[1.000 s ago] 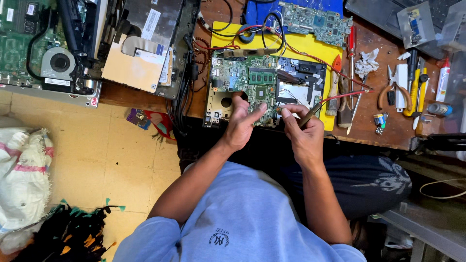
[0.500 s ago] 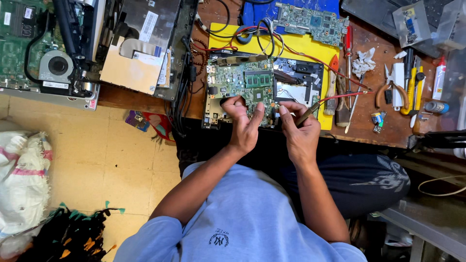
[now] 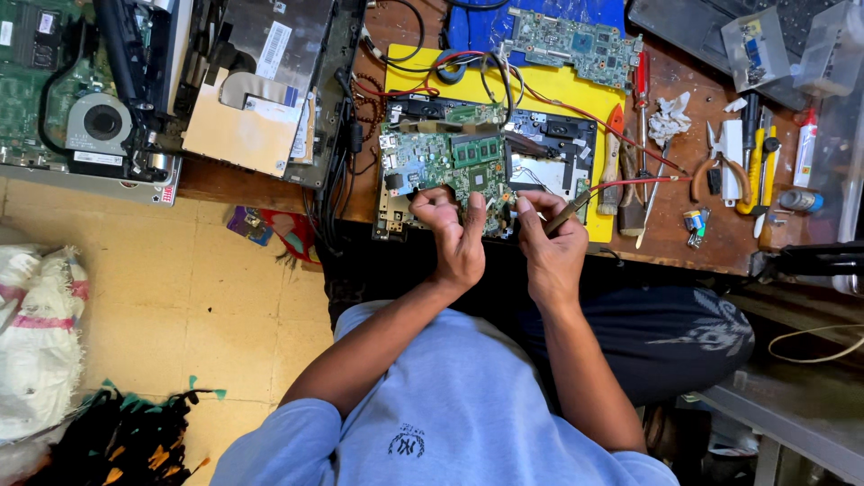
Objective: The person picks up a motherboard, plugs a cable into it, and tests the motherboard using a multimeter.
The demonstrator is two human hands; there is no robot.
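Seen from above, a person's left hand [image 3: 453, 236] is gripping the near edge of a green circuit board [image 3: 445, 166] lying on the wooden workbench [image 3: 684, 243], while the right hand [image 3: 551, 245] is pinching a thin probe [image 3: 571, 213] beside it, red wire [image 3: 630, 183] trailing toward the pliers [image 3: 717, 169].

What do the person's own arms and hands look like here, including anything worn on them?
Both the left hand and the right hand are bare: no gloves, rings, watch or bracelet can be seen. The forearms are uncovered too. The light blue short-sleeved T-shirt ends in sleeves near the shoulders and has a small dark emblem printed near the neckline.
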